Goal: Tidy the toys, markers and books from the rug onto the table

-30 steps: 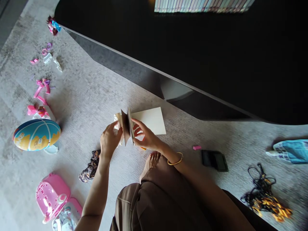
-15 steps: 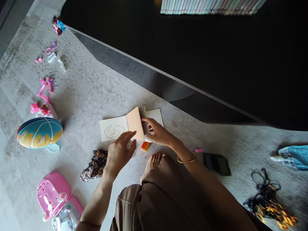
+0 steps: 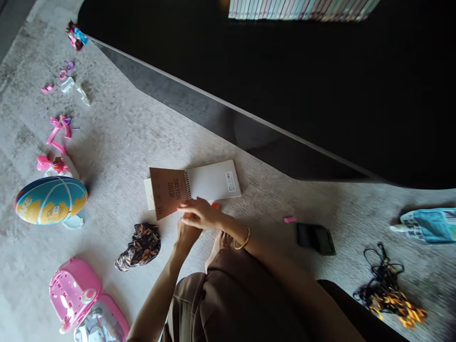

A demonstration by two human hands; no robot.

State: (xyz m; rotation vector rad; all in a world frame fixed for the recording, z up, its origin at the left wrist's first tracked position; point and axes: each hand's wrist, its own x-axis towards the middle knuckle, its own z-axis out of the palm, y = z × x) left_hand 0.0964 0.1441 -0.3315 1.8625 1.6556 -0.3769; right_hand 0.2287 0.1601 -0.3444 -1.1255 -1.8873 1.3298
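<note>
A spiral-bound sketchbook lies spread on the floor, its brown printed cover (image 3: 167, 190) turned to the left and tilted up. To the right of the spiral is its pale grey back (image 3: 212, 183) with a barcode label. White paper (image 3: 148, 192) shows under the cover at the left. My right hand (image 3: 203, 212) reaches across my left, its fingertips closed at the cover's near edge. Below it, my left hand (image 3: 187, 232) is close to the same edge, with its fingers mostly hidden. A small orange piece (image 3: 215, 205) peeks out beside the book.
A black table (image 3: 267, 85) with a row of books (image 3: 302, 9) spans the top. A ball (image 3: 52, 200), pink toys (image 3: 59, 133), a pink case (image 3: 74, 289) and dark patterned cloth (image 3: 138, 247) lie leftward. At right are a phone-like black object (image 3: 315, 239) and tangled cords (image 3: 388, 285).
The sketchbook's cover has swung left, hiding most of the line drawing and exposing the pale back. My right hand has moved left, over my left hand.
</note>
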